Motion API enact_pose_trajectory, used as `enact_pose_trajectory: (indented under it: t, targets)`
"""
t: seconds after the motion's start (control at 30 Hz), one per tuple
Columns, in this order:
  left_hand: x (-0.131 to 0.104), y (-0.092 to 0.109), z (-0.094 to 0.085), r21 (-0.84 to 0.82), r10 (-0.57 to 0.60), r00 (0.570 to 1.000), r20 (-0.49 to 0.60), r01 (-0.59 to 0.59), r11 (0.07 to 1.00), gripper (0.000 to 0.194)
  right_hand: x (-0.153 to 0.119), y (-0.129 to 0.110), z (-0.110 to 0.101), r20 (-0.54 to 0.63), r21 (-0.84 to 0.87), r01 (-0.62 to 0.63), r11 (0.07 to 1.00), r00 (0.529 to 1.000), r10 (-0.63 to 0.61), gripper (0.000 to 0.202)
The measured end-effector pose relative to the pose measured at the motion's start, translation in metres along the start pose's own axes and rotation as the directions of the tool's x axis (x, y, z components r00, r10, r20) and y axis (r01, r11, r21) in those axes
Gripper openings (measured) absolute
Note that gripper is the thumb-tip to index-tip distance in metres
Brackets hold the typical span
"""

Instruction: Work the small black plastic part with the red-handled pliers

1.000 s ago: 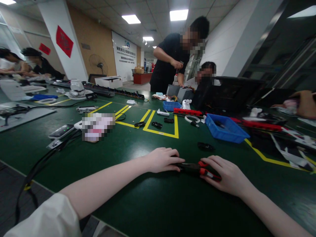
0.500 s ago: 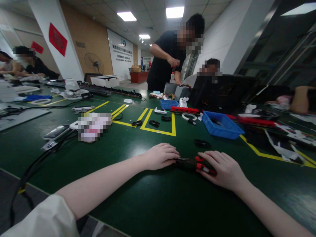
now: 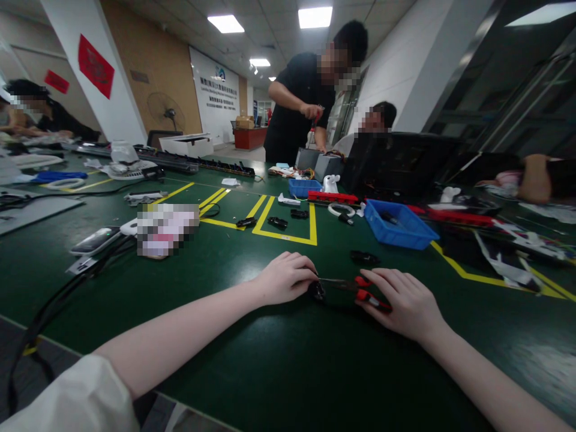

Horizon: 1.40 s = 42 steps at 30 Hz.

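My right hand [image 3: 407,300] is wrapped round the red handles of a pair of pliers [image 3: 363,291], low over the green table. The jaws point left and reach the fingertips of my left hand [image 3: 288,279]. Those fingers are pressed together on a small black part [image 3: 317,291], which shows just below the plier tips; its far side is hidden by the fingers. Beyond my right hand lies another black part [image 3: 364,257]. Several similar black pieces [image 3: 278,222] rest near the yellow tape lines.
A blue tray [image 3: 400,225] stands beyond my right hand. At the left are a pixelated phone-like object [image 3: 166,231], a white device [image 3: 95,240] and black cables [image 3: 45,309]. Across the table a person [image 3: 299,108] in black works on grey boxes [image 3: 326,165].
The plier tips have shifted slightly, and more of the black part now shows below my left fingertips. The whole view has moved a little.
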<state>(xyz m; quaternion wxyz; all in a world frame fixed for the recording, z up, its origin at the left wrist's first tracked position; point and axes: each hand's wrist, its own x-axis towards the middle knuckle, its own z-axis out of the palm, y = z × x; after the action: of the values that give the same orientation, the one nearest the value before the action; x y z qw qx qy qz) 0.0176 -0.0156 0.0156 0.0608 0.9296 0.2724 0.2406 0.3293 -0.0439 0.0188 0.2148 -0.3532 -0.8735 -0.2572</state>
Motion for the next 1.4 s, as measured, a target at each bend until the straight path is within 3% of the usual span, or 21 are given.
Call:
enact_pose_trajectory:
  t: [0.13,0.33,0.6,0.9,1.4]
  targets:
    - [0.000,0.004,0.000,0.026,0.038,0.999,0.015,-0.039,0.999,0.023,-0.001,0.002,0.002,-0.008,-0.010,-0.007,1.000,1.000,0.007,0.052]
    - [0.001,0.004,0.001,0.034,0.167,0.980,0.112,-0.172,0.985,0.025,0.000,0.001,0.002,-0.030,-0.008,0.079,0.997,0.996,-0.079,0.048]
    - [0.002,-0.001,0.003,-0.107,0.168,0.983,0.074,-0.159,0.981,0.034,0.002,-0.003,-0.001,-0.060,-0.065,0.089,0.994,0.994,-0.093,0.042]
    - [0.001,-0.004,0.005,-0.215,0.111,0.992,0.054,-0.097,0.972,0.024,0.001,-0.002,0.001,-0.025,-0.019,0.105,0.994,0.994,-0.105,0.043]
    - [0.001,-0.008,0.006,-0.346,0.075,0.996,0.040,-0.057,0.937,0.023,0.002,-0.006,0.001,-0.019,0.021,0.108,0.994,0.994,-0.107,0.038]
